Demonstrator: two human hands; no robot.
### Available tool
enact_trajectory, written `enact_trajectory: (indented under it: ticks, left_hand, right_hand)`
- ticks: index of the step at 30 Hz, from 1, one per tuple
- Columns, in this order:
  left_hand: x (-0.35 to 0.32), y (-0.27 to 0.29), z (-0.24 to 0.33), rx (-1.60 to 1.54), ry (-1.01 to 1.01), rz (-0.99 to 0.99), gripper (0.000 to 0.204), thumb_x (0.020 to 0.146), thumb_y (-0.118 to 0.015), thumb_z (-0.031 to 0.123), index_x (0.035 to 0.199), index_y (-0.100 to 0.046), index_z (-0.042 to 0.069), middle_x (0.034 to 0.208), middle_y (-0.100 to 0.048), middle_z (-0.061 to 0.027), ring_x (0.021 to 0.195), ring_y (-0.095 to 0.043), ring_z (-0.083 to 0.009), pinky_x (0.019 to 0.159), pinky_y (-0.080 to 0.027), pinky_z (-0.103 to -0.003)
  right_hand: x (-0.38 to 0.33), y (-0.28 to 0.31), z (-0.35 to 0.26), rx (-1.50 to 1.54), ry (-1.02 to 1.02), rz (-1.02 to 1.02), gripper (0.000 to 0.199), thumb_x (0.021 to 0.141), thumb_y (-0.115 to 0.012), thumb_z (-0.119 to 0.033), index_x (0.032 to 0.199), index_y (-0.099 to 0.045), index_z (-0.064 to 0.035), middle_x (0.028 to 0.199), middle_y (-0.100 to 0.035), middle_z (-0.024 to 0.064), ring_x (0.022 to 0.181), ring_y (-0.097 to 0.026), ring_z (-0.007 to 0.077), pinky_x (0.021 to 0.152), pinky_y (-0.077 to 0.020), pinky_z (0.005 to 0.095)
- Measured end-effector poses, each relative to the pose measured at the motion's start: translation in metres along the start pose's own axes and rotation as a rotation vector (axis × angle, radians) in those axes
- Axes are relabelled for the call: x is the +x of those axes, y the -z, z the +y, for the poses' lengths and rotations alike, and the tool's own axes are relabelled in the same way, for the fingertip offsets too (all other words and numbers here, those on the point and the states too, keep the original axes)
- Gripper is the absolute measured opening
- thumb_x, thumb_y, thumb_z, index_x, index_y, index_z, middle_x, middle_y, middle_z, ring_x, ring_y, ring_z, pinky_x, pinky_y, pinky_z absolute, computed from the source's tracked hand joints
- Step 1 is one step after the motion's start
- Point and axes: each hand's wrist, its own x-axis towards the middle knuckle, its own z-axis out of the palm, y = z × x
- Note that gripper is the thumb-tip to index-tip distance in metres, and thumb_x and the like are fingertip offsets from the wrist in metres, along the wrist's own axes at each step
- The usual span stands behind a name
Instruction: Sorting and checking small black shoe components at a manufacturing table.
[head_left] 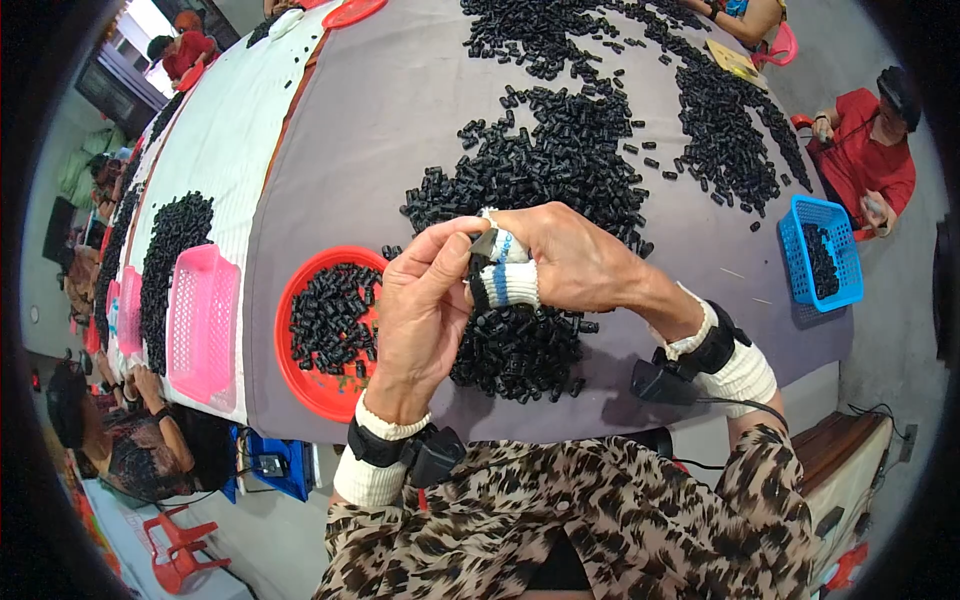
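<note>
Both of my hands meet above a heap of small black cylindrical plastic parts (520,350) on the grey cloth. My left hand (420,310) pinches thumb and index finger together at a small dark piece (484,244), mostly hidden by the fingers. Curled against it from the other side is my right hand (590,255), closed, with white, blue-striped cloth wrapping (512,284) around its fingers. What the right fingers grip is covered. Beside my left wrist, a round red tray (284,350) holds many of the same black parts.
Larger heaps of black parts (560,160) spread across the grey tablecloth (350,150). A pink basket (205,325) stands at the left, a blue basket (850,260) at the right edge. A person in red (865,150) sits at the right; other people sit along the left.
</note>
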Motion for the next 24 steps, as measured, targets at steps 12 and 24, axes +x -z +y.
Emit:
enact_trajectory:
  ticks: [12, 24]
  left_hand:
    - [-0.003, 0.000, -0.005, 0.030, -0.021, -0.005, 0.021, 0.091, -0.053, 0.012, 0.105, -0.058, -0.003, 0.092, -0.062, -0.0066, 0.082, -0.061, -0.0114, 0.073, -0.051, -0.025]
    - [-0.001, 0.002, -0.009, -0.140, 0.006, -0.083, 0.022, 0.091, -0.052, 0.013, 0.107, -0.056, -0.002, 0.094, -0.062, -0.0065, 0.083, -0.060, -0.0112, 0.075, -0.050, -0.026]
  right_hand:
    - [-0.005, -0.009, 0.006, -0.106, -0.025, 0.071, 0.038, 0.074, -0.066, -0.032, 0.076, -0.053, 0.0030, 0.063, -0.057, 0.0167, 0.055, -0.057, 0.0302, 0.054, -0.0434, 0.0381]
    - [-0.006, 0.001, 0.002, -0.039, -0.124, 0.026, 0.038, 0.069, -0.075, -0.030, 0.085, -0.056, -0.0009, 0.070, -0.057, 0.0067, 0.063, -0.053, 0.0149, 0.059, -0.0434, 0.0299]
